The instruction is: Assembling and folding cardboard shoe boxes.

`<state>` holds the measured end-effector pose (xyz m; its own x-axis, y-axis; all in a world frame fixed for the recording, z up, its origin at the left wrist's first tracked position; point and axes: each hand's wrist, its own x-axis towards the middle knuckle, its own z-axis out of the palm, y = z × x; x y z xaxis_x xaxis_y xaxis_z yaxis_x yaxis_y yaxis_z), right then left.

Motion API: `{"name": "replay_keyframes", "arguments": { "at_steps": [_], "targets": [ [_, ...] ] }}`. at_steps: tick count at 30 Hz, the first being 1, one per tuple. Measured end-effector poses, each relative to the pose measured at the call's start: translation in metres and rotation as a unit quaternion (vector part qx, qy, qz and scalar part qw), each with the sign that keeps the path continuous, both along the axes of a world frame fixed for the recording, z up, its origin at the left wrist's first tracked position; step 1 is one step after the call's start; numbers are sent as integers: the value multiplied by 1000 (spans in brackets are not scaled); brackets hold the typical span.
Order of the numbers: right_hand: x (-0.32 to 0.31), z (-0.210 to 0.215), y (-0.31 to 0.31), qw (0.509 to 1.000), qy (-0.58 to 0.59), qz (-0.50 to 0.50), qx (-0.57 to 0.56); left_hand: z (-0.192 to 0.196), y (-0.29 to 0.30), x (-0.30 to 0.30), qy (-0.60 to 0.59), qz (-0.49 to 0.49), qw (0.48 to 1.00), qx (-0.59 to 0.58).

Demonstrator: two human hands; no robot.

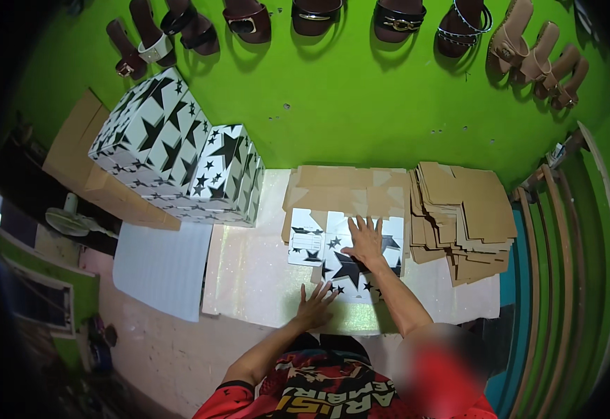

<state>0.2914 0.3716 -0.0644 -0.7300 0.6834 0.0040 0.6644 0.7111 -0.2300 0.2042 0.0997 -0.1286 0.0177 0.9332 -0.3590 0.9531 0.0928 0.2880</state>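
Observation:
A flat, unfolded cardboard box blank (347, 267), white with black stars, lies on the table in front of me. My right hand (365, 241) rests on its upper middle with the fingers spread. At the blank's lower left edge is my left hand (314, 307), fingers apart, its fingertips at or just touching the border. Neither hand grips anything. Beneath and behind the blank, brown cardboard sheets (350, 183) lie flat, partly covered by it.
Brown flat blanks (462, 213) are piled unevenly on the right of the pale table (249, 279). Finished star-patterned boxes (172, 143) stand stacked at the left, beside a brown carton (85, 150). Sandals (315, 15) hang on the green wall. A fan (71, 218) is farther left.

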Motion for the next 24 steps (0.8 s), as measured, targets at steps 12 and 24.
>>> {"name": "replay_keyframes", "arguments": {
  "at_steps": [12,24],
  "targets": [
    [1,41,-2,986,160,-13,31,-3,-3,-5,-21,0,999,44],
    [14,68,-53,985,161,39,44,1,-24,-9,-61,37,997,41]
  ]
}}
